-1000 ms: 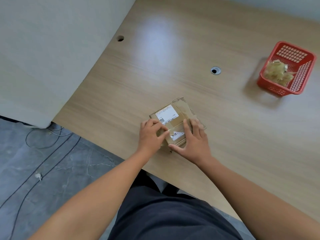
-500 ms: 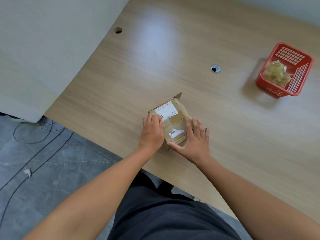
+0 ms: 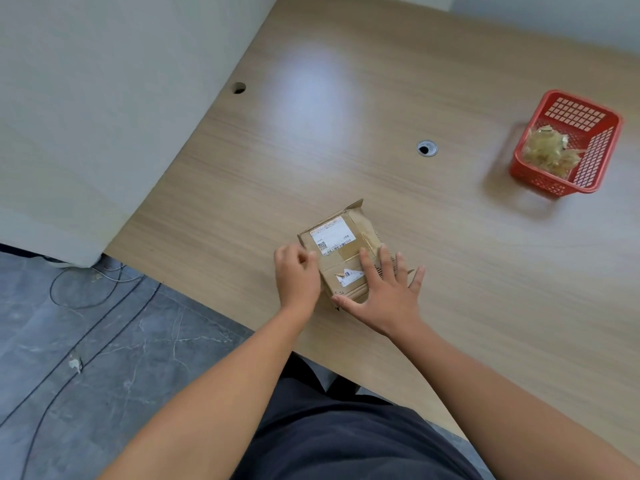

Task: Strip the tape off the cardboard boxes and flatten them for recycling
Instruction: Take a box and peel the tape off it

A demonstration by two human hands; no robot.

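Observation:
A small brown cardboard box (image 3: 341, 252) with a white shipping label and strips of clear tape lies near the front edge of the wooden table (image 3: 346, 116). My right hand (image 3: 381, 296) lies flat on the box's right side, fingers spread and straight, thumb along its near edge. My left hand (image 3: 296, 275) sits at the box's left edge with fingers curled against the side; whether they pinch tape there is hidden. A flap sticks up at the box's far corner.
A red plastic basket (image 3: 585, 181) holding a wad of stripped tape (image 3: 545, 152) stands at the far right. Two cable holes (image 3: 426, 148) pierce the tabletop. A pale partition stands to the left, and cables lie on the grey floor below.
The box has been turned and tilted so a far flap now stands up. My left hand has slid from the top to the left edge; my right hand stays pressed on top.

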